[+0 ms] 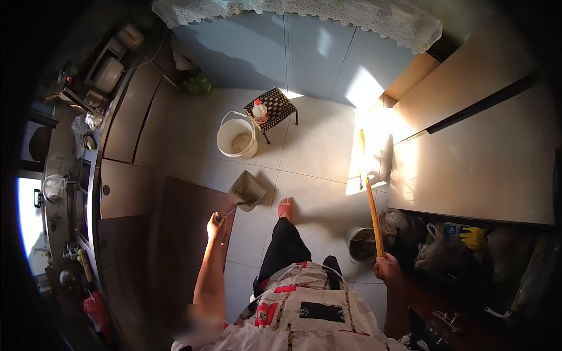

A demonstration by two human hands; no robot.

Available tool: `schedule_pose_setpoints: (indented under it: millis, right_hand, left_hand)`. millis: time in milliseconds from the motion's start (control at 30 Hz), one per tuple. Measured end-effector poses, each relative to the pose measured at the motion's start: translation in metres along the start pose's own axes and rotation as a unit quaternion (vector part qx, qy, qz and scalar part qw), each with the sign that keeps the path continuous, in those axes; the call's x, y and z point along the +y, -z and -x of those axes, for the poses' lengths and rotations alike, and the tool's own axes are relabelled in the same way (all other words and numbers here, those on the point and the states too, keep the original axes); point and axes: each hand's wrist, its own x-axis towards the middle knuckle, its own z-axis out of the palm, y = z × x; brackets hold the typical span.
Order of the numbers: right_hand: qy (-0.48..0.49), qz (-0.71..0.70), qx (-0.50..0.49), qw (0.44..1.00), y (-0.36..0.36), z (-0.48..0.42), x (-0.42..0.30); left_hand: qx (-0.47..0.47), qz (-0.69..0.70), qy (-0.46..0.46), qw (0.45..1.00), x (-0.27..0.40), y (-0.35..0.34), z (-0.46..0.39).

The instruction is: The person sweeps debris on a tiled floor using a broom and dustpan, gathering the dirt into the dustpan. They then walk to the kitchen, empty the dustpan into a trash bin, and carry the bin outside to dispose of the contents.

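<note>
My left hand (218, 228) grips the handle of a dustpan (249, 192), whose pan hangs out ahead over the floor, left of my foot. My right hand (388, 268) is closed around the lower end of a long wooden handle (373, 210). It points forward past the bin to a narrow, straw-coloured far end in bright sunlight, where glare hides detail; it looks like a broom. Beyond the dustpan stands a white plastic bucket (237, 139) with its handle up. A bottle with a red cap (259, 111) rests on a woven stool (276, 107) beside the bucket.
A counter with a sink (83, 202) and cabinets (131, 118) runs along the left. On the right stand a large refrigerator (474, 175), a metal bin (362, 244) and plastic bags with a yellow glove (474, 238). A dark mat (189, 210) lies left; a lace-edged cloth (307, 11) hangs ahead.
</note>
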Motion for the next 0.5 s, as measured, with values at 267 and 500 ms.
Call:
schedule_pose_setpoints:
  millis: [267, 500]
  right_hand:
    - [-0.03, -0.018, 0.064, 0.997, -0.054, -0.058, -0.09]
    - [0.04, -0.003, 0.141, 0.989, -0.065, -0.154, -0.117]
  left_hand:
    - [-0.091, -0.2, 0.025, 0.975, 0.056, 0.034, -0.086]
    - [-0.094, -0.423, -0.018, 0.901, 0.049, 0.039, -0.124]
